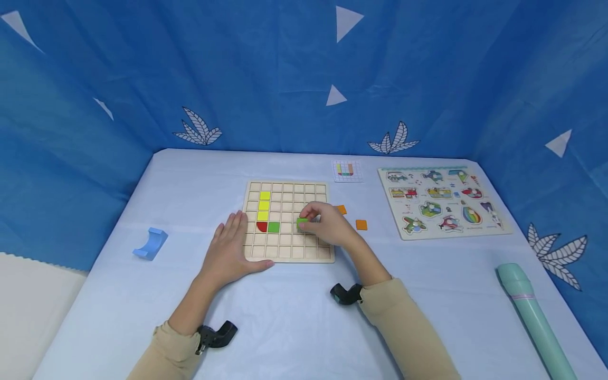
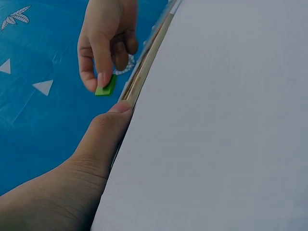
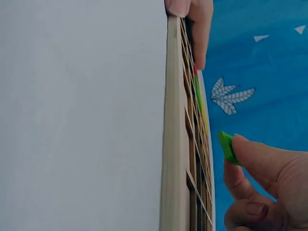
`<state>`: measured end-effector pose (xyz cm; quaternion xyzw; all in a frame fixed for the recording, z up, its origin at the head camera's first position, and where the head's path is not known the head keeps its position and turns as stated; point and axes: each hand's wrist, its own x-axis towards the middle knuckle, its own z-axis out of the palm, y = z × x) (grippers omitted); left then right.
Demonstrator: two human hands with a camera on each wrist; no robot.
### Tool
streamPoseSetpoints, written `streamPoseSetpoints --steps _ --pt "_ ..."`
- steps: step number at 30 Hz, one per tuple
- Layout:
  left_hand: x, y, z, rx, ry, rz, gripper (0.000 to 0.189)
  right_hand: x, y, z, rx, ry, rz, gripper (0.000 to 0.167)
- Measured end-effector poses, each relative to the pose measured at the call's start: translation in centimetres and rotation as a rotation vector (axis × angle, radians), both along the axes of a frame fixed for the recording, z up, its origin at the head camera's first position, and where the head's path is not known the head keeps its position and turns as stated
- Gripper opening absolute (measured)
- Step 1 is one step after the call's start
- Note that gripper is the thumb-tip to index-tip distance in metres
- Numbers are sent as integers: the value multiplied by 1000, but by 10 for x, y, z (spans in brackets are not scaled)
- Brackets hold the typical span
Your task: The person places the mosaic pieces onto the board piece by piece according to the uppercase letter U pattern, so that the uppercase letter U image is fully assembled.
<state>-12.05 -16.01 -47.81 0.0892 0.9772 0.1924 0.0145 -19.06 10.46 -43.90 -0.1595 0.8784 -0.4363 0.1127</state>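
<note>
A wooden grid board (image 1: 285, 253) lies on the white table. In one column of its cells sit several yellow square tiles (image 1: 263, 206), with a red rounded tile (image 1: 262, 227) below them and a green square tile (image 1: 273, 227) to its right. My left hand (image 1: 230, 248) rests along the board's left edge, fingers straight, thumb at the front edge. Between thumb and fingertips my right hand (image 1: 325, 224) pinches another green tile (image 3: 228, 147), held just above the board's right half. Two orange tiles (image 1: 361, 225) lie right of the board, one partly behind the right hand.
Behind the board lies a small pattern card (image 1: 347, 171) with a coloured U shape. A picture puzzle board (image 1: 446, 203) is at the right, with a mint-green microphone-shaped object (image 1: 532, 311) nearer the front. A blue curved block (image 1: 151, 244) stands at the left.
</note>
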Motion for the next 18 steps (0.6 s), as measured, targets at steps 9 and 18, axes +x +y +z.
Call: streamPoseSetpoints --steps 9,18 --pt "-1 1 0 -11 -5 3 138 2 -27 0 23 -4 -8 11" --pt "-1 0 -2 -15 -8 4 139 2 -37 -1 63 0 -23 12"
